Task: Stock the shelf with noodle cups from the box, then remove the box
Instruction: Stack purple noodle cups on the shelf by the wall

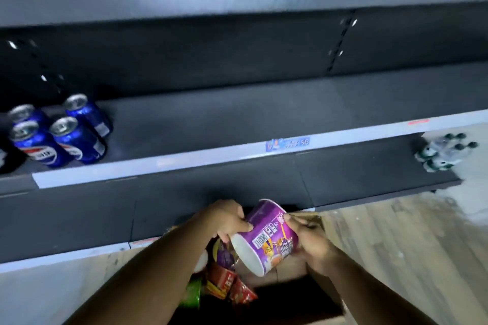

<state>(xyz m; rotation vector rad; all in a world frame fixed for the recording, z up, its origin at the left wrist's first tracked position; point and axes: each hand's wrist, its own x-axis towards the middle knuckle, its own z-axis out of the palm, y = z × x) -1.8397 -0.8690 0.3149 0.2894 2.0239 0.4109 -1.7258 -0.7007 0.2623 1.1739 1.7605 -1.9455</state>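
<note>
Your left hand (231,219) and right hand (313,241) grip one cup (266,236) over the box (289,272). Four cans (76,140) stand on the shelf (237,119).

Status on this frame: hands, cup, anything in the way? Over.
Left hand and right hand both grip purple noodle cup, tilted, above box. More packs in box. Middle shelf bare ahead, blue cans far left.

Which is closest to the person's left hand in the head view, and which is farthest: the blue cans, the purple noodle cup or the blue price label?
1. The purple noodle cup: gripped by the left hand itself.
2. The blue price label: on the shelf edge above the hand.
3. The blue cans: far left on that shelf.
</note>
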